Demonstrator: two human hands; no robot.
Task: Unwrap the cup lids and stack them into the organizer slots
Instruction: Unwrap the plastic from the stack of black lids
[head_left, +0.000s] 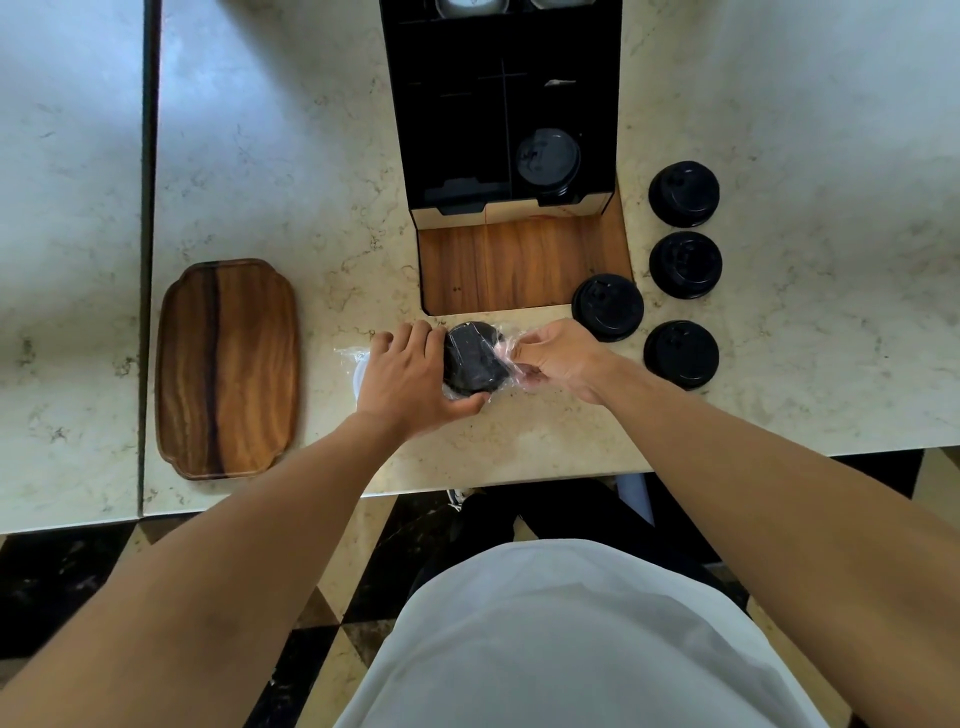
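A: Head view, reading left to right. I see a wooden tray (227, 368) lying flat at the left of the marble counter (291, 171), well apart from everything else.

B: And the hands?

A: The left hand (410, 375) comes next. Its fingers (423, 335) are curled over the far edge of a wrapped stack of black cup lids (474, 358), thumb under the near edge, so it grips the stack. A bit of clear plastic wrap (349, 354) trails out on the counter just left of that hand.

B: The right one?

A: The right hand (558, 358) sits just right of the stack, fingertips pinching the clear wrap at its right end. I read that as a closed pinch on the plastic, not on the lids themselves.

B: Where is the organizer?

A: Beyond the hands, in the middle. The black organizer (457, 119) stands on a wooden base (519, 265), and one slot on its right side holds a black lid (548, 161).

B: Anything further right?

A: Four loose black lids on the counter, tops up: one (607, 307) touching the base's right corner, then three in a column, far (683, 193), middle (685, 264) and near (681, 354), none touching each other.
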